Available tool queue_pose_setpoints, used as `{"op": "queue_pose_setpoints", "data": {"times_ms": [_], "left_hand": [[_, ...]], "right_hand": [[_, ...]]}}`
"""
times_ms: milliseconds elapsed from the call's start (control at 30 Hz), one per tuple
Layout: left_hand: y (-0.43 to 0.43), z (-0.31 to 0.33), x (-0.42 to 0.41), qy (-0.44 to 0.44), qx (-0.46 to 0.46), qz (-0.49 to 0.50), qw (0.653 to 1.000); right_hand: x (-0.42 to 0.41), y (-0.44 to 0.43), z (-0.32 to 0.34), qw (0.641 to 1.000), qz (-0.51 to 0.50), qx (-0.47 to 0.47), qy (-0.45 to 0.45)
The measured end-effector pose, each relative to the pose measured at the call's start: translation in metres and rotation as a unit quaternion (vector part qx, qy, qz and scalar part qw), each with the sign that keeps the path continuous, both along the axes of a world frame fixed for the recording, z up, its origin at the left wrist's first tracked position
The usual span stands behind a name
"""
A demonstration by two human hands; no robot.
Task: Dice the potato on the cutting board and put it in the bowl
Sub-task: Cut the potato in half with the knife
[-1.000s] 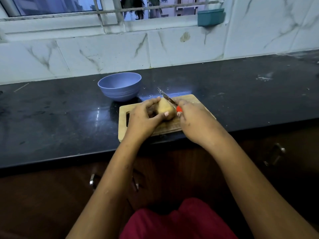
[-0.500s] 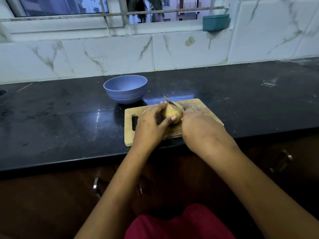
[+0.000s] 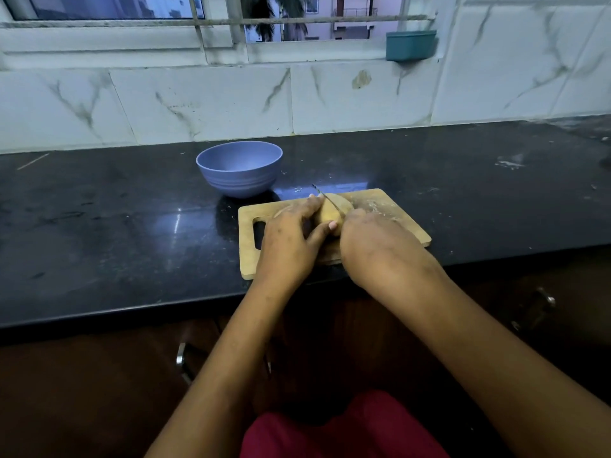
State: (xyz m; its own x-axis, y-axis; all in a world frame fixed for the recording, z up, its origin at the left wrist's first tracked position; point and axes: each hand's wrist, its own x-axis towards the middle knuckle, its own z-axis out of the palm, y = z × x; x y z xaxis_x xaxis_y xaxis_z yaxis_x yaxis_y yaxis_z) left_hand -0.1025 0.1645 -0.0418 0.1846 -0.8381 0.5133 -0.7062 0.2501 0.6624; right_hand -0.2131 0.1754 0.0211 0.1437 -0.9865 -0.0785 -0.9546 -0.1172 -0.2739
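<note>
As our left hand (image 3: 288, 241) cups the round tan potato (image 3: 331, 210) on the wooden cutting board (image 3: 398, 215), our right hand (image 3: 375, 247), gripping the steel knife (image 3: 326, 199), should press straight down.

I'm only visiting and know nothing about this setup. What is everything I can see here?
potato: one, yellowish, on the cutting board
knife: one, metal blade lying across the potato, handle hidden
cutting board: one, light wood, at the counter's front edge
bowl: one, pale blue, on the counter behind the board's left end
counter: one, black
wall tiles: several, white with grey veins, behind the counter
tub: one, teal, up by the window
cabinet handles: at least two, metal, below the counter
garment: one, red, bottom edge
left hand: holds the potato
right hand: grips the knife
</note>
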Motion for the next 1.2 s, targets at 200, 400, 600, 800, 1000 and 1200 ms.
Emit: {"op": "queue_pose_setpoints", "data": {"times_ms": [200,400,600,800,1000,1200], "left_hand": [[-0.001,0.001,-0.001,-0.024,-0.003,0.013,1.000],[-0.003,-0.003,-0.001,-0.010,0.011,0.019,1.000],[-0.004,-0.001,0.002,0.038,0.018,0.002,0.999],[-0.001,0.003,-0.002,0.051,0.020,0.022,0.998],[0.001,0.004,-0.004,-0.006,0.050,0.045,0.998],[-0.003,0.006,0.000,-0.020,0.088,0.023,0.996]], "right_hand": [[0.005,-0.017,0.008,0.990,0.047,0.042,0.129],[-0.007,-0.013,0.002,0.990,0.060,0.041,0.125],[-0.005,-0.019,0.007,0.983,0.082,0.048,0.155],[-0.004,-0.020,0.013,0.975,0.120,0.052,0.179],[-0.012,-0.014,0.011,0.979,0.138,0.017,0.148],[-0.020,-0.012,-0.001,0.985,0.106,0.041,0.129]]}}
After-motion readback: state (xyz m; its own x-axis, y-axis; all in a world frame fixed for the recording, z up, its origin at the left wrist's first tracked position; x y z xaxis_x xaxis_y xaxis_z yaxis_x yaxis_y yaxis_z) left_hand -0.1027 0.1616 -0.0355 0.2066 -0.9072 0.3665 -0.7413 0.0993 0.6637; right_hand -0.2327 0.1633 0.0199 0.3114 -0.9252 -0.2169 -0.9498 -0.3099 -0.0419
